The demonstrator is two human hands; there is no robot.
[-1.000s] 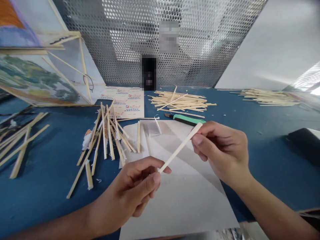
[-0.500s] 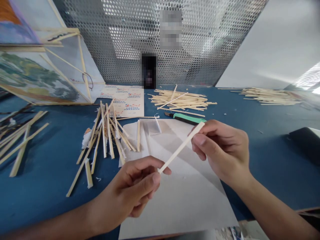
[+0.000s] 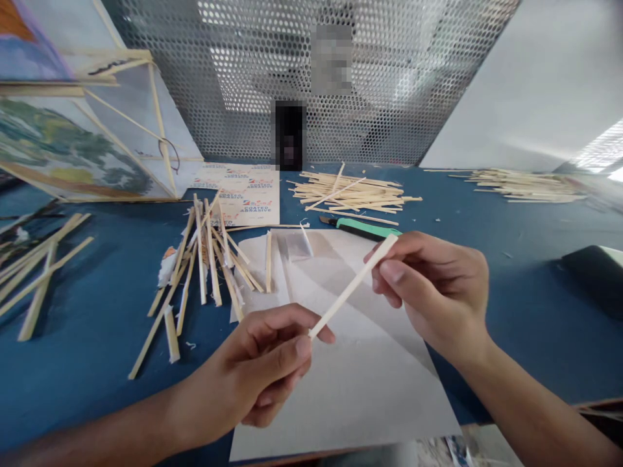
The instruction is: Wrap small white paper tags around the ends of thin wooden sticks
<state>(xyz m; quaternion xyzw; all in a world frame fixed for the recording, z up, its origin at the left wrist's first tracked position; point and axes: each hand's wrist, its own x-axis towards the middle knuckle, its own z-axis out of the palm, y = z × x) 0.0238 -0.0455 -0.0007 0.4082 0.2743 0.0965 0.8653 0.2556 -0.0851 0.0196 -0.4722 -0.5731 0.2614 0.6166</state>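
Note:
Both hands hold one thin pale wooden stick (image 3: pixel 353 287) slanted above a sheet of grey sandpaper (image 3: pixel 360 389). My left hand (image 3: pixel 263 370) pinches its lower end between thumb and fingers. My right hand (image 3: pixel 435 292) grips the upper end, fingers curled round it. The stick hangs clear of the paper. A green-handled craft knife (image 3: pixel 363 228) lies just beyond my right hand on the blue table (image 3: pixel 97 363).
Loose sticks with paper scraps (image 3: pixel 209 259) lie left of the sheet. More stick piles sit at the back centre (image 3: pixel 353 192), far right (image 3: pixel 523 183) and far left (image 3: pixel 36 272). A kite-like paper frame (image 3: pixel 87 136) leans back left. Abrasive packs (image 3: pixel 246 194) and a perforated metal screen (image 3: pixel 311 84) stand behind. A dark object (image 3: pixel 594 275) lies right.
Hardly anything differs; both hands keep their hold on the stick, and the view has shifted slightly so the table items sit a little higher in frame.

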